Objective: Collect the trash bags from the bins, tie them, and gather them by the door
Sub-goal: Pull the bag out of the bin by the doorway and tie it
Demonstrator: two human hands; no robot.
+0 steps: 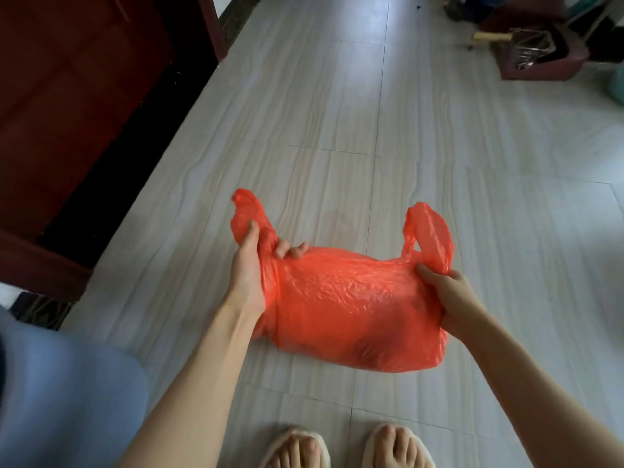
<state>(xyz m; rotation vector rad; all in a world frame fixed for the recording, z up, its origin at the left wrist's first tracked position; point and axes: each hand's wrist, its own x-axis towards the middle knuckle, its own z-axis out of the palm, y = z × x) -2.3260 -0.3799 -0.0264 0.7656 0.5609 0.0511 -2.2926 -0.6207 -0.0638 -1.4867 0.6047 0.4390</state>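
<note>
A filled red plastic trash bag (351, 305) rests low over the pale tiled floor, stretched sideways between my hands. My left hand (251, 268) is shut around the bag's left handle loop, which sticks up above my thumb. My right hand (449, 295) pinches the base of the right handle loop, whose end stands up beyond my fingers. The two handles are apart and untied. Dark shapes of the contents show faintly through the plastic.
A dark red wooden door (77, 96) and its frame stand at the left. A dark red bin with a handled tool (540, 52) sits at the far right on the floor. My feet in light slippers (347, 447) are at the bottom edge.
</note>
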